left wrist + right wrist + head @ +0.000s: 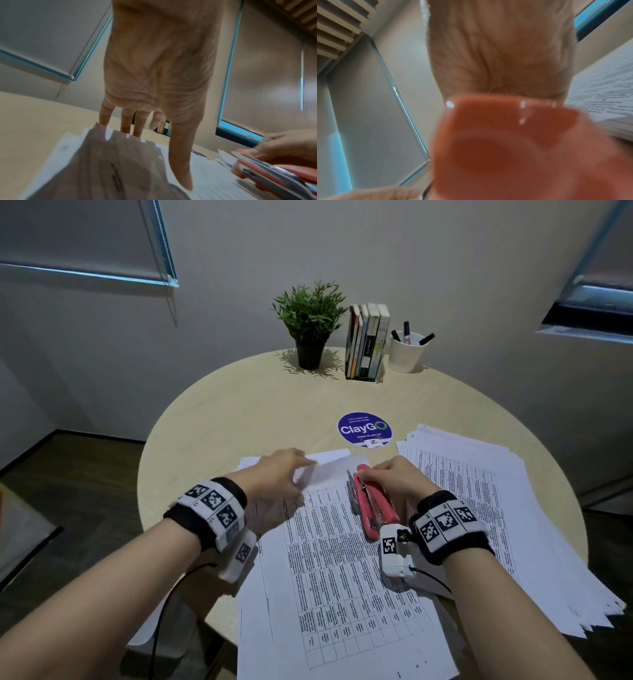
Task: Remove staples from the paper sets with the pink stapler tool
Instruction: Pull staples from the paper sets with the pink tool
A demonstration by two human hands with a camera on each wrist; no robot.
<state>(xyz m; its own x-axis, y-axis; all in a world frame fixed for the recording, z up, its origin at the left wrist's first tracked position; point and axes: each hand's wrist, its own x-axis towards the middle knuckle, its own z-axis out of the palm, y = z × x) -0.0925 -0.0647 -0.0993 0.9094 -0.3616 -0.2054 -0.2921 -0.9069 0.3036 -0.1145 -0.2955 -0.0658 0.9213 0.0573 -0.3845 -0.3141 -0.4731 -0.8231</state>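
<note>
A printed paper set [342,577] lies in front of me on the round table [239,412]. My left hand [291,470] rests on its far left corner with the fingers stretched out; in the left wrist view this left hand [159,81] points fingers [126,121] and thumb down at the sheets [214,175]. My right hand [390,477] grips the pink stapler tool [371,508], which lies along the paper's upper middle with its nose pointing away. In the right wrist view the stapler [513,148] is a blur that fills the frame below my palm [501,54]. No staple can be made out.
A thick, fanned pile of printed sheets [496,508] covers the table's right side. A blue round sticker [364,429] lies beyond the hands. At the far edge stand a potted plant [310,320], a row of books [368,340] and a white cup of markers [407,350].
</note>
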